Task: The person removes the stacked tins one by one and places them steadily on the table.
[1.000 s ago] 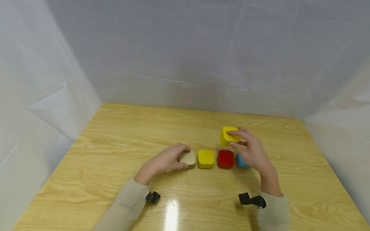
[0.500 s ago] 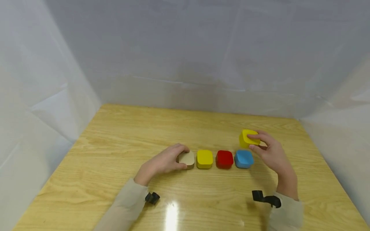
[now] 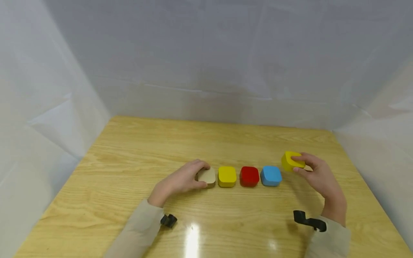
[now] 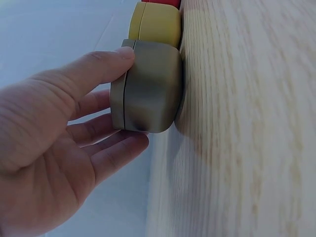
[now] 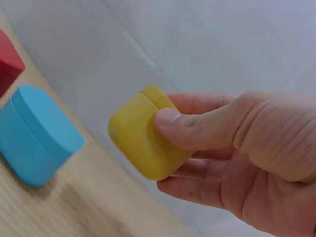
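The right hand [image 3: 317,173] pinches a yellow block [image 3: 291,161] between thumb and fingers, held just right of the blue block [image 3: 271,175] and seemingly off the table [image 3: 129,150]. The left hand [image 3: 180,179] grips the tan block [image 3: 207,176] at the row's far end from the blue block. Set down carelessly, the yellow block could knock the blue one into the red block [image 3: 249,176], skewing the row.

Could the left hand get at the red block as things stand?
Probably not directly. The left hand grips the tan block at the row's left end, and the yellow block in the row lies between it and the red block. It would have to let go and reach over.
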